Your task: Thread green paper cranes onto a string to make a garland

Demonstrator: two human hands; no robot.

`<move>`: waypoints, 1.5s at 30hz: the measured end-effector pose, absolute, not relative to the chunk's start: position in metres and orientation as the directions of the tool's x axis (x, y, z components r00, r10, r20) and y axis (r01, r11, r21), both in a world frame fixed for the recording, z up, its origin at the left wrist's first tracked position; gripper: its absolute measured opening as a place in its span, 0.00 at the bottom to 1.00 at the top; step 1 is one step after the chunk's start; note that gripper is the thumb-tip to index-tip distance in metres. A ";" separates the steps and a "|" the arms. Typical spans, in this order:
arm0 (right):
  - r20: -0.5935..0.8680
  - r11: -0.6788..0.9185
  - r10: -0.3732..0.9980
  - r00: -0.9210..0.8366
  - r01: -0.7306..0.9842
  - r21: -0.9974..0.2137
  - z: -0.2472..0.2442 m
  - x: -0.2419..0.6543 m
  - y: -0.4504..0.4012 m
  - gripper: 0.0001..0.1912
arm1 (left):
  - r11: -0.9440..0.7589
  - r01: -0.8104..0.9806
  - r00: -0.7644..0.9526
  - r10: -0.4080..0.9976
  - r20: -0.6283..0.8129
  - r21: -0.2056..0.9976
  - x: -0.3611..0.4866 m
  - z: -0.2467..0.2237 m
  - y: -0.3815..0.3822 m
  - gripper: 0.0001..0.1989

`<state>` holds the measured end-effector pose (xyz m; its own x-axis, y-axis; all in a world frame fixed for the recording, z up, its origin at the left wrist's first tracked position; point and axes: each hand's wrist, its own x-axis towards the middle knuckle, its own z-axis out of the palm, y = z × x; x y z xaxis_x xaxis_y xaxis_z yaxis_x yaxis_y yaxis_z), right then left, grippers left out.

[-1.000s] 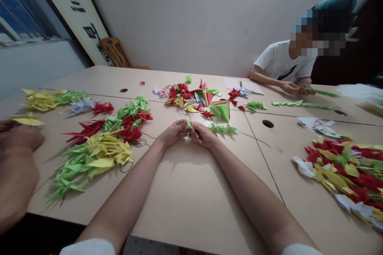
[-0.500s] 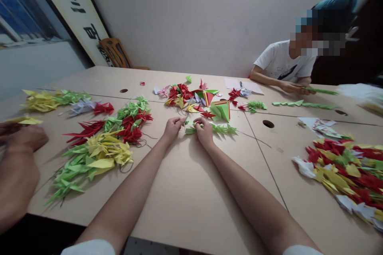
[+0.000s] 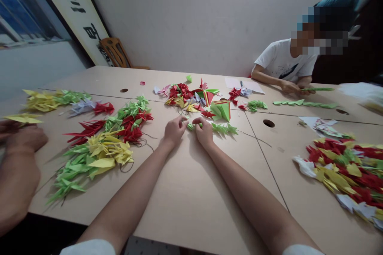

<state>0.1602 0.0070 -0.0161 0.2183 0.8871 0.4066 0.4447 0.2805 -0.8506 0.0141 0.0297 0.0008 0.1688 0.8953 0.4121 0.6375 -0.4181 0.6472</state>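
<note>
A strand of small green folded-paper cranes point(image 3: 223, 129) lying on a pale wooden table point(image 3: 191, 191), at 12 o'clock from the wrists, with its near end between both hands. Right hand point(image 3: 204, 132) curled over, fingers point(image 3: 198, 121) pressing on that near end. Left hand point(image 3: 175, 131) half closed just beside it, fingertips point(image 3: 183, 120) drawn together; any hold on something too small to tell. Probably very light, soft and easily crushed, so safest taken by a crane's folded body, not its thin points. Beyond the strand at 12 o'clock, a loose heap of red, yellow and lilac paper cranes point(image 3: 182, 99). At 9 o'clock, a pile of green, yellow and red paper cranes point(image 3: 101, 147); at 3 o'clock, a mixed pile of paper cranes point(image 3: 344, 171). At 2 o'clock, a seated person in a white T-shirt point(image 3: 283, 61), holding a green paper strand point(image 3: 318, 89). Near 9 o'clock, another person's hand point(image 3: 26, 137).
</note>
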 end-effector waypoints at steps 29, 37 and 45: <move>0.427 0.307 0.903 0.038 0.638 -0.706 -0.021 0.154 0.005 0.18 | -0.451 0.589 0.201 0.885 0.420 0.670 0.014 -0.007 0.035 0.12; 0.421 0.289 0.901 0.102 0.584 -0.759 -0.018 0.153 0.004 0.08 | -0.525 0.601 0.213 0.832 0.513 0.603 0.012 -0.005 0.033 0.11; 0.471 0.344 0.879 0.067 0.595 -0.727 -0.014 0.152 0.003 0.07 | -0.511 0.541 0.112 0.831 0.544 0.668 0.014 -0.002 0.028 0.10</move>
<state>0.1524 0.0025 -0.0143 0.0665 0.8794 0.4713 0.5946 0.3444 -0.7265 0.0144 0.0284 -0.0023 0.1124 0.8314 0.5443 0.5408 -0.5107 0.6684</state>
